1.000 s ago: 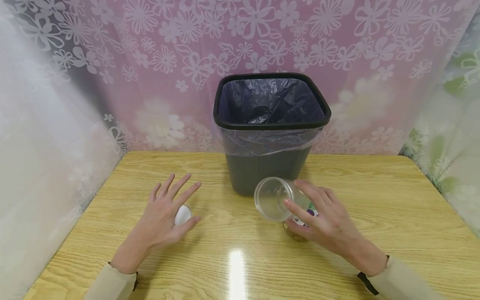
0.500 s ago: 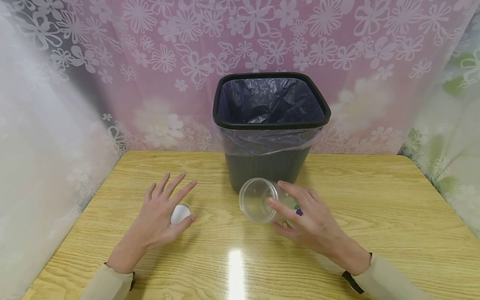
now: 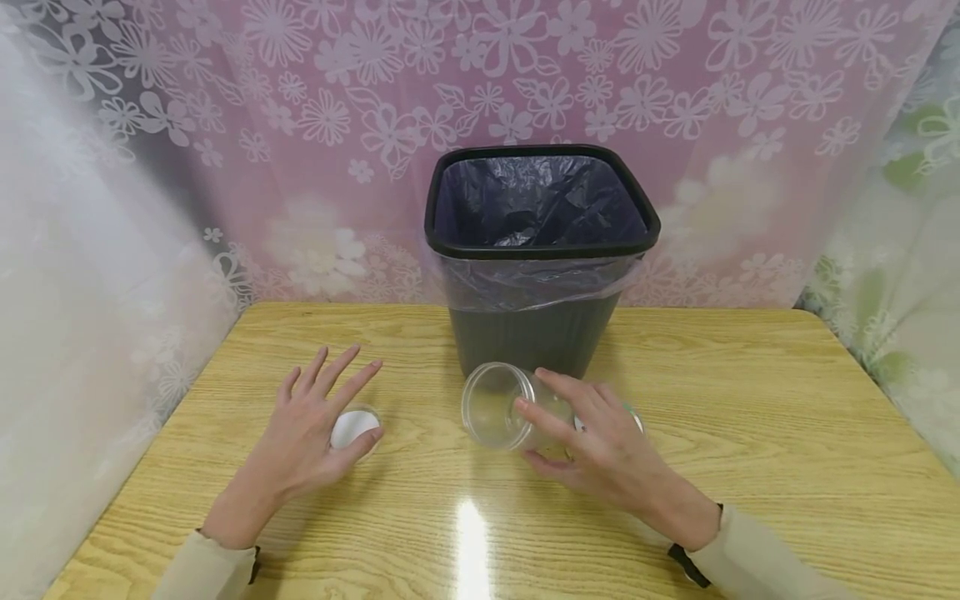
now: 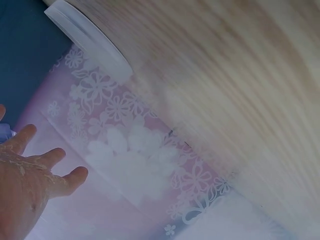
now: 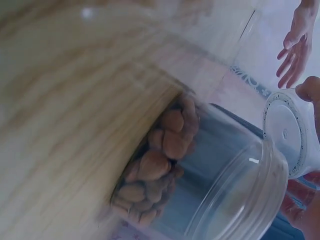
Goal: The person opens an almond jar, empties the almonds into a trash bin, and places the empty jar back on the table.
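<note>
In the head view my right hand (image 3: 600,442) grips a clear plastic jar (image 3: 491,408), tipped with its open mouth toward the left. Its round base (image 5: 284,131) shows by the fingers in the right wrist view. A second clear jar (image 5: 230,165), open and holding brown nuts (image 5: 156,162) at the bottom, stands on the table, mostly hidden under that hand in the head view. To the left, my left hand (image 3: 303,437) hovers with spread fingers over a white round lid (image 3: 354,428) lying on the table. The left wrist view shows the lid (image 4: 90,42) edge-on, apart from the fingertips.
A dark trash bin (image 3: 536,333) lined with a thin bag stands at the back of the wooden table (image 3: 750,400), just behind the tipped jar. Flowered curtains (image 3: 330,167) hang behind the table and along both sides.
My right hand has moved left with the clear jar, and the nut jar's edge now shows to its right. My left hand has drifted slightly left, together with the lid's place in view.
</note>
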`<action>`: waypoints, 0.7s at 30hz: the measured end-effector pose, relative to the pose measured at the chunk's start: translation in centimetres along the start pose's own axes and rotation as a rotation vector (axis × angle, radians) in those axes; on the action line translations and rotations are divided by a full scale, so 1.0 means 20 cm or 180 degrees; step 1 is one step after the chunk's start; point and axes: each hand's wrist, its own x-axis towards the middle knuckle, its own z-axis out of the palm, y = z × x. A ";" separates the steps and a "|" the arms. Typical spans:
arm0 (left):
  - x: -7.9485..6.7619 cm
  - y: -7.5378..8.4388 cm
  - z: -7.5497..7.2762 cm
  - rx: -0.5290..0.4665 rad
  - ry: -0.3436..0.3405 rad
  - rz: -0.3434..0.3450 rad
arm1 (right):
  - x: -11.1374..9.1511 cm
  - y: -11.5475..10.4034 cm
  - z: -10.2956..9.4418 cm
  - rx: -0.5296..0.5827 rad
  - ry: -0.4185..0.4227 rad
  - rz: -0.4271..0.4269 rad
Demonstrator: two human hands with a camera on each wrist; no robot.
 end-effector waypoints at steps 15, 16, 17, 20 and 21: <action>-0.01 -0.05 0.00 0.0034 -0.0094 -0.0064 | 0.03 -0.06 0.08 0.0112 -0.0330 0.0193; -0.01 -0.05 -0.01 0.0037 -0.0104 -0.0071 | 0.03 -0.07 0.08 0.0111 -0.0374 0.0225; -0.01 -0.05 -0.01 0.0039 -0.0109 -0.0078 | 0.03 -0.08 0.08 0.0109 -0.0410 0.0255; -0.01 -0.05 -0.01 0.0048 -0.0116 -0.0094 | 0.04 -0.09 0.10 0.0115 -0.0504 0.0312; -0.01 -0.06 -0.02 0.0048 -0.0113 -0.0095 | 0.05 -0.09 0.10 0.0107 -0.0535 0.0321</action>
